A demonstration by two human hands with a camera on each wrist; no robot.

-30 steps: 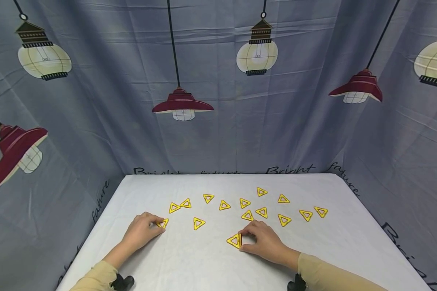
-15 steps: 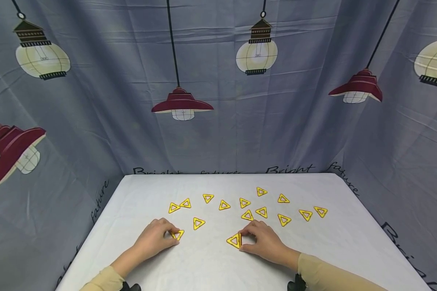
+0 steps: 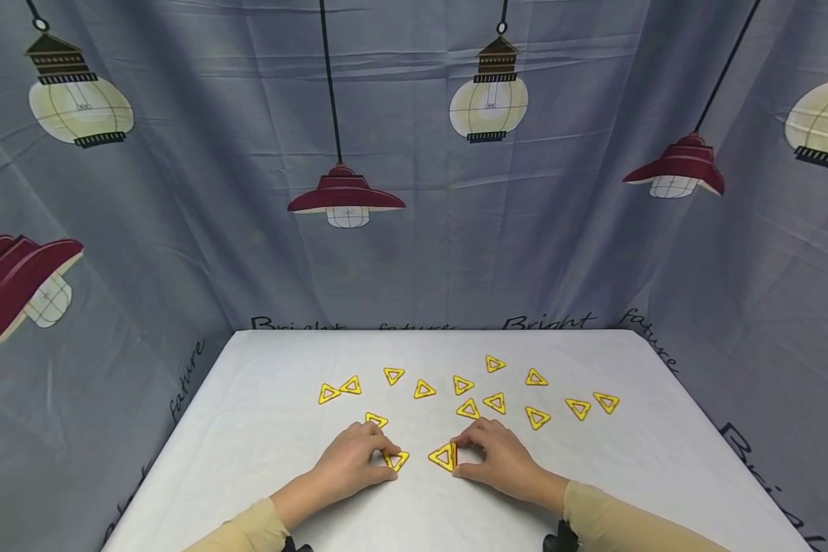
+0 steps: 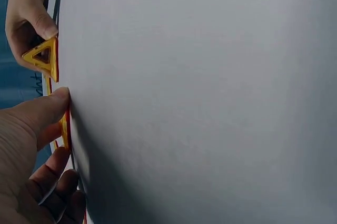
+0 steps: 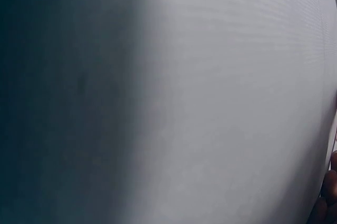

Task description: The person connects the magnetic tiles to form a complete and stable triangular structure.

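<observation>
My left hand [image 3: 354, 463] pinches a yellow triangular frame [image 3: 403, 458] between thumb and fingers, low over the white table. Just right of it, my right hand [image 3: 502, 461] grips a small stack of yellow triangular frames [image 3: 434, 457] by its right edge. A short gap parts the two. In the left wrist view, the stack [image 4: 53, 66] shows a reddish side, and the held single frame [image 4: 66, 132] is seen almost edge-on. Behind my left hand lies another yellow triangle [image 3: 378, 419], partly covered. The right wrist view catches only fingertips at its edge.
Several yellow triangular frames lie scattered across the table's farther half, among them one [image 3: 468, 409] close behind my right hand and a pair [image 3: 329, 393] at the left. The white table [image 3: 262, 429] ends at a grey-blue curtain [image 3: 414, 268] printed with lamps.
My left hand has carried its yellow triangle rightward and a little nearer to me, up close to the stack. My right hand has stayed in place with the stack.
</observation>
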